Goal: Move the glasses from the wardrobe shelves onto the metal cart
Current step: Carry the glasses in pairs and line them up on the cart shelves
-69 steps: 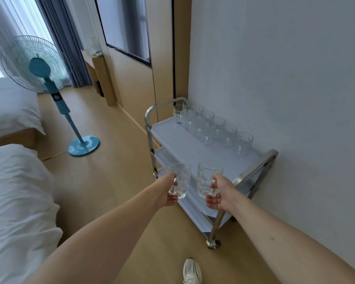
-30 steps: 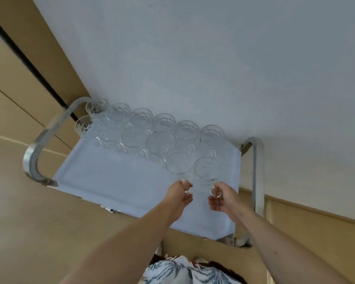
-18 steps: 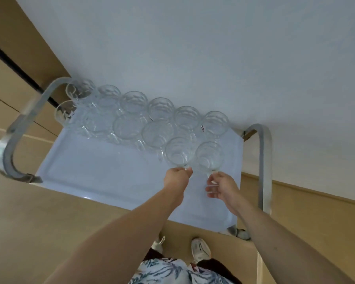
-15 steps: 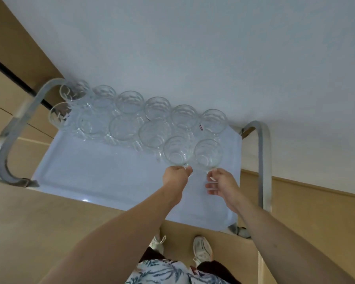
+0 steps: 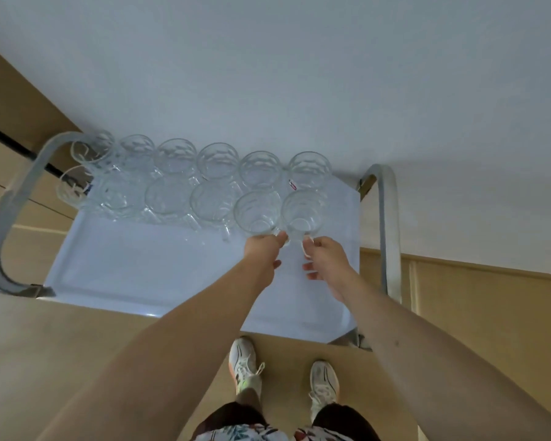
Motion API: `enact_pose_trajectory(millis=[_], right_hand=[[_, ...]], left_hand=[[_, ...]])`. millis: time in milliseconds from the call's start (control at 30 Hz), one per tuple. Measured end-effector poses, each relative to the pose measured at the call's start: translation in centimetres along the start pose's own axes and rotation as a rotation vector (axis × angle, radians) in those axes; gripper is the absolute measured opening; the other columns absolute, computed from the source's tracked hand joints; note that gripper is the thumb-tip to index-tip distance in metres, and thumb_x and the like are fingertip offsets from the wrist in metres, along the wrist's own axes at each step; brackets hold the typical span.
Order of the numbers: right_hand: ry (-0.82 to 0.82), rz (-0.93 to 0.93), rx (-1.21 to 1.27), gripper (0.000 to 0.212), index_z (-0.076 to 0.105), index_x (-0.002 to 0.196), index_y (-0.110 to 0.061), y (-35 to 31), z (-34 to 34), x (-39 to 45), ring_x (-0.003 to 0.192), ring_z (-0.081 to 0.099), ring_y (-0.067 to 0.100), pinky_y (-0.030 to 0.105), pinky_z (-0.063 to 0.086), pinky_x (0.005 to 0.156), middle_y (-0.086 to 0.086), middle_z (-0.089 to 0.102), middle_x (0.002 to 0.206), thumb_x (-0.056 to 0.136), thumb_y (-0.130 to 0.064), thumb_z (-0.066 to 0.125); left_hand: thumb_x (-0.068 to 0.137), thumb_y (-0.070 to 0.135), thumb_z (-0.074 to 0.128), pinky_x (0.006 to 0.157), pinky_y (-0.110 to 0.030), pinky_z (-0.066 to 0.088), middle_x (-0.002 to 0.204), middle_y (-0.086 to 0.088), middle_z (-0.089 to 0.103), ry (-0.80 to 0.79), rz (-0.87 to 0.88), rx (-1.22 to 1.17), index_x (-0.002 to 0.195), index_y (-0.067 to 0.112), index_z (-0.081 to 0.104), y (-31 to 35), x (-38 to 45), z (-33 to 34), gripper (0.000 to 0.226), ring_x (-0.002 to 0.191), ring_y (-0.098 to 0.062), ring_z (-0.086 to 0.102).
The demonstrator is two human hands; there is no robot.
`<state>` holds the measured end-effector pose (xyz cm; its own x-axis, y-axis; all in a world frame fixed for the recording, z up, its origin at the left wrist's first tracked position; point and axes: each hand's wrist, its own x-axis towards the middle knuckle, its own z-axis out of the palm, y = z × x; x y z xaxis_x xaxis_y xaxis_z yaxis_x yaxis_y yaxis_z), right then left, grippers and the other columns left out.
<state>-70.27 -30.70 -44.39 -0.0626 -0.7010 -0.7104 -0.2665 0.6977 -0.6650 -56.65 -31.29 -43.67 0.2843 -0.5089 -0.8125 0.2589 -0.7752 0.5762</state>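
on the metal cart's top tray (image 5: 159, 275), against the wall, two glass mugs stand at the near row's right end. the left hand (image 5: 261, 253) pinches one mug's (image 5: 257, 211) handle and the right hand (image 5: 326, 256) pinches the other's (image 5: 303, 211). this looks like the set-down step; next both handles need letting go without knocking neighbouring mugs.

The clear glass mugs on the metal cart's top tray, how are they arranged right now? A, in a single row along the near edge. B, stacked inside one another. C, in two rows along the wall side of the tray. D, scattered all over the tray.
C: the clear glass mugs stand upright in two rows at the wall side of the metal cart's pale top tray, with the near half of that tray bare.
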Motion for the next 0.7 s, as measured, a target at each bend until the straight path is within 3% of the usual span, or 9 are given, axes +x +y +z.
enact_pose_trajectory(millis=[100, 233, 367, 467, 533, 633, 700], right_hand=[[-0.020, -0.017, -0.023, 0.041, 0.058, 0.124, -0.016, 0.5, -0.7, -0.2, 0.095, 0.068, 0.025, 0.038, 0.061, 0.081, 0.007, 0.066, 0.110, 0.098, -0.047, 0.059], [-0.036, -0.057, -0.049, 0.056, 0.051, 0.138, -0.015, 1.0, -2.4, -0.9, 0.099, 0.066, 0.025, 0.034, 0.058, 0.077, 0.009, 0.062, 0.124, 0.094, -0.047, 0.065], [-0.047, -0.136, -0.085, 0.055, 0.049, 0.138, -0.011, 0.0, -4.5, -2.1, 0.087, 0.061, 0.022, 0.038, 0.055, 0.081, 0.009, 0.063, 0.108, 0.092, -0.035, 0.068], [-0.007, -0.224, -0.149, 0.053, 0.052, 0.135, -0.013, -2.2, -5.9, -3.7, 0.098, 0.063, 0.025, 0.042, 0.055, 0.090, 0.008, 0.062, 0.114, 0.090, -0.034, 0.069], [0.015, -0.292, -0.186, 0.051, 0.054, 0.134, -0.014, -3.9, -7.1, -5.2, 0.103, 0.064, 0.027, 0.039, 0.054, 0.088, 0.009, 0.063, 0.118, 0.090, -0.034, 0.069], [0.081, -0.397, -0.294, 0.050, 0.056, 0.136, -0.016, -6.3, -10.0, -7.9, 0.111, 0.064, 0.027, 0.033, 0.051, 0.091, 0.008, 0.063, 0.122, 0.091, -0.035, 0.068], [0.159, -0.459, -0.404, 0.050, 0.055, 0.138, -0.015, -7.4, -12.4, -10.1, 0.118, 0.061, 0.027, 0.030, 0.048, 0.093, 0.009, 0.062, 0.128, 0.093, -0.036, 0.065]], left_hand=[[0.090, 0.028, 0.076, 0.081, -0.038, 0.059, 0.105, -0.004, 0.065, 0.074, 0.021, 0.057, 0.108, 0.015, 0.064, -0.1, -0.6, 0.4, 0.025, 0.090, -0.023, 0.062], [0.092, 0.039, 0.066, 0.090, -0.043, 0.059, 0.102, -0.011, 0.068, 0.216, 0.187, 0.500, 0.096, 0.012, 0.071, 0.0, -3.3, 0.3, 0.028, 0.095, -0.032, 0.065], [0.091, 0.036, 0.062, 0.079, -0.032, 0.056, 0.094, -0.009, 0.070, 0.227, 0.333, 0.880, 0.092, 0.013, 0.072, 1.8, -7.6, -0.9, 0.025, 0.088, -0.029, 0.065], [0.092, 0.034, 0.060, 0.085, -0.036, 0.057, 0.101, -0.011, 0.072, 0.239, 0.474, 1.039, 0.090, 0.013, 0.071, 4.0, -10.6, -1.0, 0.023, 0.096, -0.030, 0.067], [0.093, 0.033, 0.060, 0.090, -0.037, 0.056, 0.110, -0.011, 0.071, 0.212, 0.573, 1.103, 0.097, 0.019, 0.070, 5.6, -12.3, -0.5, 0.018, 0.103, -0.030, 0.066], [0.095, 0.038, 0.058, 0.096, -0.033, 0.048, 0.126, -0.008, 0.067, 0.146, 0.770, 1.201, 0.124, 0.021, 0.068, 7.9, -14.3, 1.3, 0.035, 0.117, -0.026, 0.061], [0.097, 0.040, 0.057, 0.099, -0.033, 0.045, 0.129, -0.008, 0.066, 0.092, 0.926, 1.290, 0.130, 0.021, 0.065, 9.1, -15.8, 3.0, 0.039, 0.123, -0.027, 0.058]])
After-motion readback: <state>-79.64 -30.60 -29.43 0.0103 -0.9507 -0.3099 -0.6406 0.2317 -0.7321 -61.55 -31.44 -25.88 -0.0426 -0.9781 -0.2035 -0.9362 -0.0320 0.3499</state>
